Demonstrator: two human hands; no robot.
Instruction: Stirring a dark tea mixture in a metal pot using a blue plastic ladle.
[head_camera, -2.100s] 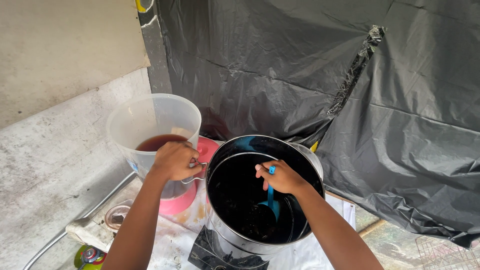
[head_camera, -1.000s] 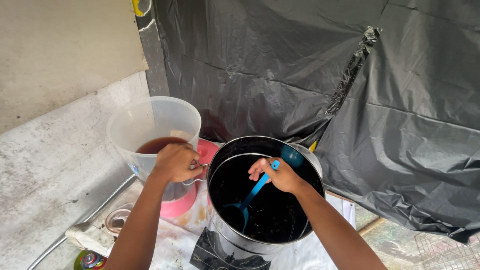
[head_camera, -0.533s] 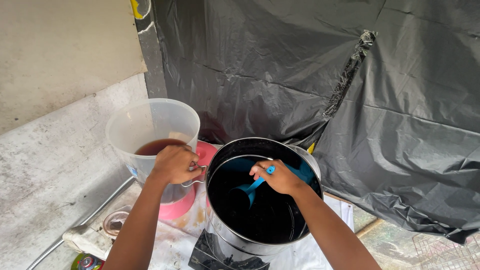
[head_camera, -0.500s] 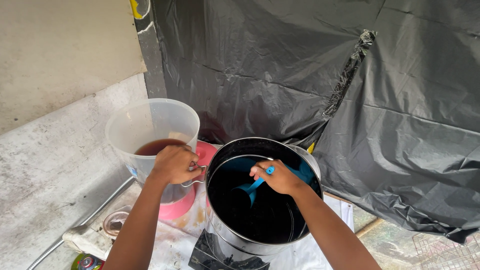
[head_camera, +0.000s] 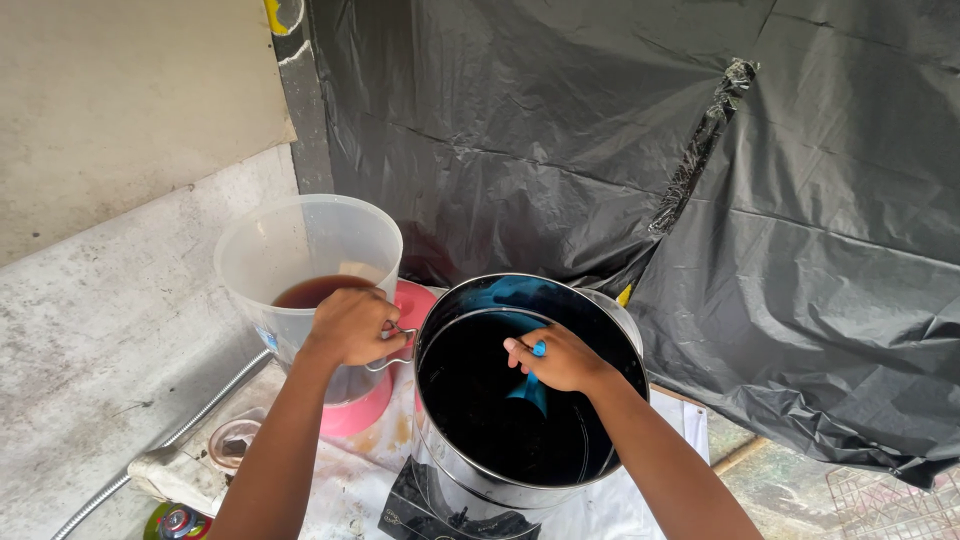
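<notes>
makeshift dye workshop, tarp-lined (head_camera: 600, 130)

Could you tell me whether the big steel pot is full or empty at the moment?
Partly full. The steel pot holds very dark liquid well below its rim, and the right hand holds a blue utensil dipped into it.

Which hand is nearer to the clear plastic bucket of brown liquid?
Left. The left hand rests against the clear plastic bucket, gripping the metal pot's side handle beside it. The right hand is farther off, over the pot, holding a blue stirrer.
</notes>
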